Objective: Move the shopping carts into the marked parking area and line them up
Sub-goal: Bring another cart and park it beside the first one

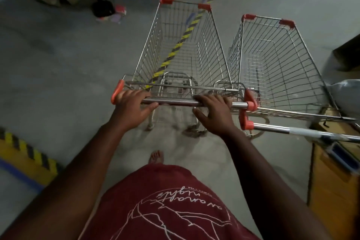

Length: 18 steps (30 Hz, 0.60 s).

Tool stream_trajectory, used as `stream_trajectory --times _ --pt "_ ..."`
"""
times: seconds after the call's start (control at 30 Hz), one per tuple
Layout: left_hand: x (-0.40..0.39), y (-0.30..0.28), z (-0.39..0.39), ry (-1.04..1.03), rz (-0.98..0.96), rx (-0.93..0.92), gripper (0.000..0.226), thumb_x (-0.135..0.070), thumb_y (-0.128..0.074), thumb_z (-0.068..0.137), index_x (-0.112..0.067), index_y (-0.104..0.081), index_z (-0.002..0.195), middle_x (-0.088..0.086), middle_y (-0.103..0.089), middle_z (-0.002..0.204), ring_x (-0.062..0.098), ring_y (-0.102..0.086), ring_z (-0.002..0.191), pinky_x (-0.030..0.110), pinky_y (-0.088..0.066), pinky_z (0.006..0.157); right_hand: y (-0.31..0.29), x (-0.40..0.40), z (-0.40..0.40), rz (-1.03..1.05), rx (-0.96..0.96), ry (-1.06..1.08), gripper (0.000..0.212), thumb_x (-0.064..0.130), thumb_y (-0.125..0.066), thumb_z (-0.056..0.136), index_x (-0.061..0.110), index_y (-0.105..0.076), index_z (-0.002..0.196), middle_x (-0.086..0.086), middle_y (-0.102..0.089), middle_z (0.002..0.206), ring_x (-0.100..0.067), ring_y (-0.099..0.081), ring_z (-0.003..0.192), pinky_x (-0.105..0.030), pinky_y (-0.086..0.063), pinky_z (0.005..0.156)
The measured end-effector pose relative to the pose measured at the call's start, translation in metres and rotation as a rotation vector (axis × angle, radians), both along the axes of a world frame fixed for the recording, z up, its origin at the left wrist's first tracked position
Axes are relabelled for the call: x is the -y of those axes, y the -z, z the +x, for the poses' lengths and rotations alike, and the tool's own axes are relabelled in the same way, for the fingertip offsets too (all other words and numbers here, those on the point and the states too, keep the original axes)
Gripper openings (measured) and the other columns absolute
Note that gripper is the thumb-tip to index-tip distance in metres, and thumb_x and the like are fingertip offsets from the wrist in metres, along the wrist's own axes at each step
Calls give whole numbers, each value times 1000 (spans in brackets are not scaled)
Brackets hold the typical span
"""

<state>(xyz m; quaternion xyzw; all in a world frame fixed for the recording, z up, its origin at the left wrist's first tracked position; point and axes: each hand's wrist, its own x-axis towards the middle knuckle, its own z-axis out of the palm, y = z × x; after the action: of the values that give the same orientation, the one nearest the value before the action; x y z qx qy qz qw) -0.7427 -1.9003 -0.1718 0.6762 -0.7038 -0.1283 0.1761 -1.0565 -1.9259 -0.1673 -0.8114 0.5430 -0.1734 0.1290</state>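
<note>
Head view: left hand and right hand both gripped the cart handle. Second cart stood just right of the right hand. Tape ran ahead. Step judged: pushing in; next, straighten alongside.

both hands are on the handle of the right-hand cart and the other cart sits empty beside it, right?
Not quite. The head view shows the left hand and the right hand gripping the handle of the left-hand cart. The other cart does sit empty beside it, on its right.
</note>
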Motion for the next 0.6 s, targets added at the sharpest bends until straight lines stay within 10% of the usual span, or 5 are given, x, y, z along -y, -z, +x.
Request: stream_trajectory --times 0.23,0.43,0.6 --pt "-76 4 -30 -203 -38 12 54 -68 -51 91 -22 -70 111 0 -73 107 30 -62 107 51 -37 110 11 -47 -62 -347 57 170 59 37 -66 94 16 -56 148 -2 -59 149 -30 -49 143 -57 -25 123" --pt "-116 -1 -13 -295 -64 21 52 -65 -55 86 -20 -72 105 3 -73 100 33 -63 104 44 -35 105 17 -60 -122 -177 -186 228 75 30 -57 97 29 -26 165 5 -27 173 -21 -48 146 -47 -31 117" --pt "-137 -1 31 -323 -48 30 58 -69 -51 83 -19 -72 103 6 -73 100 35 -63 108 45 -34 105 21 -55 -106 -79 -118 422 72 29 -51 94 26 -29 162 -3 -49 161 -33 -55 134 -53 -29 117"
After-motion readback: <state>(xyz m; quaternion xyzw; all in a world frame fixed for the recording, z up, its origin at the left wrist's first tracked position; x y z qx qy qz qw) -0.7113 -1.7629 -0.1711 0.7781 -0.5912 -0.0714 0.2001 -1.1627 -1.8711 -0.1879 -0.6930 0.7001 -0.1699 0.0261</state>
